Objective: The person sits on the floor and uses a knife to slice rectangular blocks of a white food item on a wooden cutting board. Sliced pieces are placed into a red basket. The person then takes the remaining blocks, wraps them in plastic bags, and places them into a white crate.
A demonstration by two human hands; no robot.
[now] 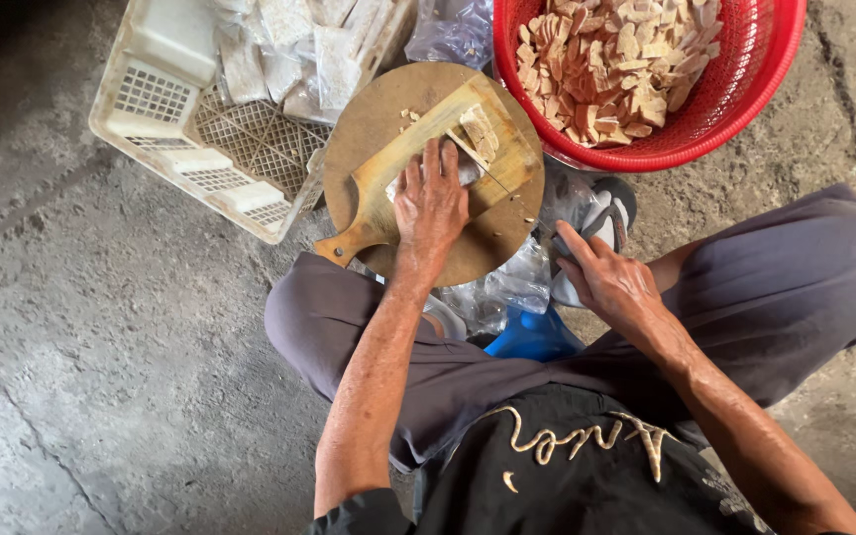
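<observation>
My left hand (431, 203) lies flat, fingers spread, pressing a pale block (470, 174) onto a wooden paddle-shaped cutting board (403, 159). The board rests on a round wooden slab (369, 109). A small stack of cut slices (480, 131) sits on the board just beyond my fingertips. My right hand (608, 282) is closed around the dark handle of a knife (559, 244). Its thin blade, seen edge-on, reaches toward the block. A red mesh basket (745, 89) at the upper right holds several tan slices (611, 59).
A white plastic crate (165, 99) at the upper left holds several wrapped pale blocks (294, 45). Crumpled clear plastic bags (507, 287) lie by my knees, near a sandalled foot (611, 203). A blue stool (532, 337) is under me. The floor is rough concrete (101, 347).
</observation>
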